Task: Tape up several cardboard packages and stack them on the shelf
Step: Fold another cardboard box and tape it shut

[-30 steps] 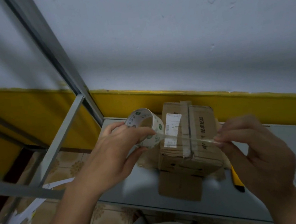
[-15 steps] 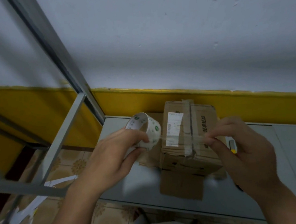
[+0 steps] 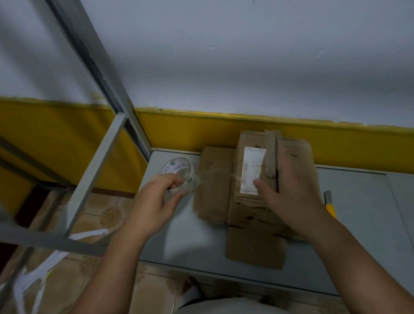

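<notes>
Nearest us, a loose cardboard flap (image 3: pixel 256 248) lies toward the front edge of the shelf (image 3: pixel 183 237), untaped. Behind it, our left hand (image 3: pixel 155 207) curls round the tape roll (image 3: pixel 180 177) near the shelf's left edge. Our right hand (image 3: pixel 288 194) lies on top of the box (image 3: pixel 294 153) with fingers laid fairly flat, seemingly pressing the tape end down. It's blurry, so we can't rule out a pinch. A clear strip of tape (image 3: pixel 215 175) runs from the roll to the box, crossing a flat piece of cardboard (image 3: pixel 212 196) beside it. The box sits toward the shelf's back left corner, with a white label (image 3: pixel 251 170) on top and older tape along the top seam. It's closed, contents hidden. A yellow knife (image 3: pixel 331 207) lies just right of it.

Progress, our guess: early. One strip is going on and isn't cut yet, and the front flap is left to do. We see one box only and nothing stacked.
</notes>
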### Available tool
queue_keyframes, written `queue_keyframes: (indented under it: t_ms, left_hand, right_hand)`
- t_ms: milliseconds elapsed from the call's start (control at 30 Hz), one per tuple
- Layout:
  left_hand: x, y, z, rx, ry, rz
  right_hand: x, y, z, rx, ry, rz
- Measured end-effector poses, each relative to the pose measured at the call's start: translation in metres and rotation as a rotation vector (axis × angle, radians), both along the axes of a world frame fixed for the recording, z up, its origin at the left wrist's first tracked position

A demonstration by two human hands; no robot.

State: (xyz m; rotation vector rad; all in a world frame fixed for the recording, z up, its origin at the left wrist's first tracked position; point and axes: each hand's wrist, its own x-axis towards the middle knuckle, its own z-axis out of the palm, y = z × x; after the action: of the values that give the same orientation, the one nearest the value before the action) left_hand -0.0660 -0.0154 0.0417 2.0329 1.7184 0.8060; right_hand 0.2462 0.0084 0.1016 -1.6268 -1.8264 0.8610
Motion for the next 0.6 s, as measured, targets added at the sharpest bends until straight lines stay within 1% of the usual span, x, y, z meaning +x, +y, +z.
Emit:
queue_keyframes:
  t_ms: [33,133,233,367,500,567,600]
  left_hand:
    - [-0.003,0.004,-0.010,-0.005,-0.007,0.040]
    - [-0.010,0.024,-0.039,-0.080,0.062,0.138]
    - [-0.013,0.048,-0.068,-0.243,0.123,0.244]
    - [-0.017,0.062,-0.107,-0.395,0.106,0.286]
    - [-0.014,0.073,-0.124,-0.414,0.039,0.278]
    - [-0.013,0.075,-0.122,-0.387,0.059,0.264]
    - [-0.013,0.074,-0.119,-0.346,0.099,0.260]
  right_hand:
    - [0.001,0.001,0.000,0.033,0.020,-0.016]
    - [0.000,0.002,0.001,0.158,-0.046,0.003]
    - [-0.012,0.001,-0.001,0.148,-0.048,0.023]
    - [-0.020,-0.002,-0.005,0.106,-0.072,-0.014]
    - [-0.015,-0.010,-0.013,0.126,-0.101,-0.087]
    - [-0.011,-0.015,-0.016,0.151,-0.095,-0.101]
    - [-0.009,-0.016,-0.017,0.163,-0.097,-0.106]
